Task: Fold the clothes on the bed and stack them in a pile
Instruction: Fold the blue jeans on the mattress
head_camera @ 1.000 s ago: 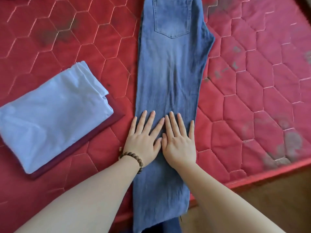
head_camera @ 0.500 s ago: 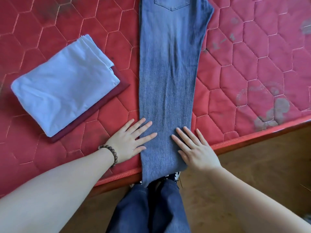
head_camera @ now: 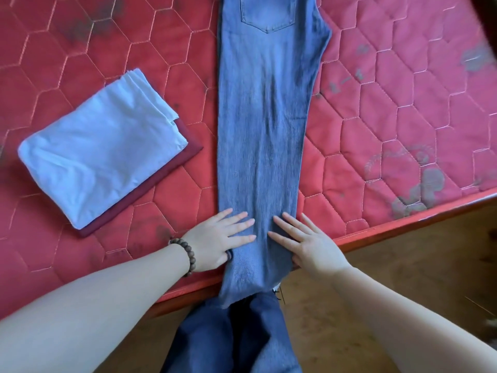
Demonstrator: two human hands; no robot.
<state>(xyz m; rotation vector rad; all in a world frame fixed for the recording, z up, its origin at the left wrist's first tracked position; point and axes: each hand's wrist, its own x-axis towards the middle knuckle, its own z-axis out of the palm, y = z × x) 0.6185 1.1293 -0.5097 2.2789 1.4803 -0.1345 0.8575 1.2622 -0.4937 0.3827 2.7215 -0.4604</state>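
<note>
Light blue jeans [head_camera: 263, 135], folded lengthwise, lie down the middle of the red mattress [head_camera: 403, 117] with a back pocket at the top; the leg ends hang over the front edge. My left hand [head_camera: 217, 238] has its fingers flat on the left side of the leg near the hem, its thumb tucked under the fabric edge. My right hand [head_camera: 306, 240] mirrors it on the right side, fingers spread on top and thumb under the edge. To the left sits a pile: a folded white garment [head_camera: 99, 162] on a folded dark red one [head_camera: 172, 170].
The mattress's red front edge [head_camera: 390, 232] runs diagonally across the lower frame, with brown floor [head_camera: 376, 292] beyond it. My own legs in dark blue trousers [head_camera: 228, 337] stand against the bed below the jeans' hem. A bead bracelet [head_camera: 185, 251] is on my left wrist.
My hands slid down the jeans from mid-leg to the hem at the mattress edge and moved apart to the two sides. Both thumbs have slipped under the fabric edges.
</note>
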